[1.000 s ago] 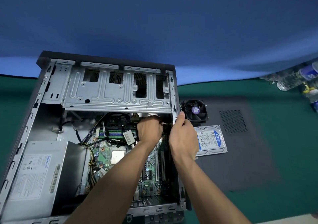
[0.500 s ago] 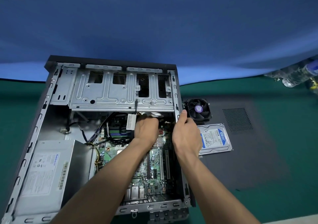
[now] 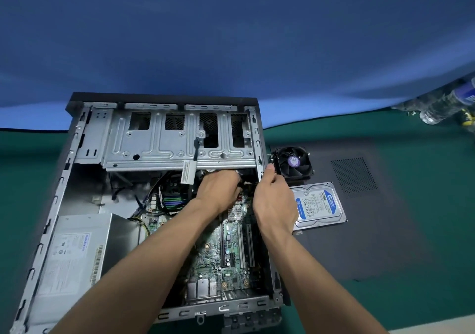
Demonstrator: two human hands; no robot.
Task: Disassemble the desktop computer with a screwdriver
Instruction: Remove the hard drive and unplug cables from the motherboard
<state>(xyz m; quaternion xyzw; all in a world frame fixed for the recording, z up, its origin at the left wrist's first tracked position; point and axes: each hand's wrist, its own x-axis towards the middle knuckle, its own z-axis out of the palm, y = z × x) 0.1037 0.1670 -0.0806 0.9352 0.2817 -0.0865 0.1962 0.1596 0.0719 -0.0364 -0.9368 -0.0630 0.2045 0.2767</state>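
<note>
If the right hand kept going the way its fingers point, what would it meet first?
Probably the black fan lying just outside the case wall: the right hand points up and away at that wall's edge, its thumb nearly at the fan. Depth is unclear.

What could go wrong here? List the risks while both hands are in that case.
1. The left hand works among cables under the drive cage; a hard tug could strain a connector.
2. The right hand sits on the case's thin metal edge, which may cut skin.
3. A forearm could brush the exposed motherboard.
</note>
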